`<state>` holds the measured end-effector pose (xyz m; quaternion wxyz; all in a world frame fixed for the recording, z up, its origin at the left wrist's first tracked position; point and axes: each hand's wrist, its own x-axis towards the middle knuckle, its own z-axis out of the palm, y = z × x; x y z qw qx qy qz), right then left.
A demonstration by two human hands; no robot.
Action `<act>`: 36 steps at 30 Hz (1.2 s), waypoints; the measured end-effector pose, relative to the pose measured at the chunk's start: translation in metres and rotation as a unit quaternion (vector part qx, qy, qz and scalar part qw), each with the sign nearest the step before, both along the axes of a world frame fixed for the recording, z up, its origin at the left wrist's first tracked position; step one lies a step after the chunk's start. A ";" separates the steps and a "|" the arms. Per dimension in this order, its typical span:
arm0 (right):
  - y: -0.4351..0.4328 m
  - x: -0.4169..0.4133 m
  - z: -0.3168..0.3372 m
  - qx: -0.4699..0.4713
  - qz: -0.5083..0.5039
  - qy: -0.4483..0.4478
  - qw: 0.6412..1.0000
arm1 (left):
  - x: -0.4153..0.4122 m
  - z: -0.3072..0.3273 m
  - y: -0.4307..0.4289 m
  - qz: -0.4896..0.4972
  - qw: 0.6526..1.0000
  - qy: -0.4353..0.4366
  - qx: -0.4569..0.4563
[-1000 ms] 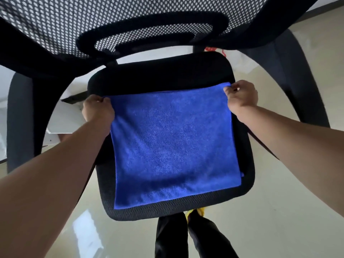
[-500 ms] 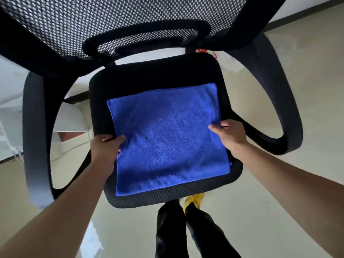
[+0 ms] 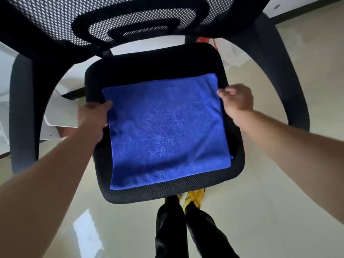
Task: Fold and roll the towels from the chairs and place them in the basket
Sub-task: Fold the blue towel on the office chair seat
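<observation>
A blue towel (image 3: pixel 167 131) lies flat as a folded square on the black mesh seat of an office chair (image 3: pixel 152 64). My left hand (image 3: pixel 94 118) is at the towel's left edge near the far corner, with the thumb lying on top of the cloth and the fingers hidden under it. My right hand (image 3: pixel 237 98) sits at the towel's right edge near the far corner. Its fingers are curled and its fingertips touch the edge; a grip on the cloth is not visible. No basket is in view.
The chair's mesh backrest (image 3: pixel 55 17) fills the top of the view, and its dark armrests (image 3: pixel 22 112) curve down on both sides. A white board (image 3: pixel 61 116) lies on the floor at the left. My dark trouser legs and a yellow shoe (image 3: pixel 193 199) stand below the seat's front edge.
Both hands let go of the far corners and slid down to the towel's side edges. They have now moved back up toward the far corners. The towel stays flat.
</observation>
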<state>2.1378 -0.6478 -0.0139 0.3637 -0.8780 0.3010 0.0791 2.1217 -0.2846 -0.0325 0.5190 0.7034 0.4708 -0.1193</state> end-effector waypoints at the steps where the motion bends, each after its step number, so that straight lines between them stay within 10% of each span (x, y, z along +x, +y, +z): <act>1: 0.001 0.014 -0.001 0.009 -0.009 -0.001 1.000 | 0.011 -0.001 -0.001 -0.005 1.000 -0.005 -0.011; 8: 0.018 0.066 -0.009 0.049 -0.005 0.094 0.994 | 0.045 0.000 -0.009 -0.017 0.999 0.008 -0.043; 17: 0.002 0.051 -0.006 -0.138 0.100 -0.009 0.985 | 0.054 0.002 -0.014 -0.089 0.991 -0.093 0.044; 25: 0.004 0.073 0.019 -0.105 0.098 -0.017 0.990 | 0.092 0.037 -0.019 -0.054 0.993 -0.085 0.054; 36: -0.004 -0.089 -0.009 -0.004 -0.002 0.064 0.998 | -0.062 0.017 -0.030 -0.086 0.989 0.043 0.110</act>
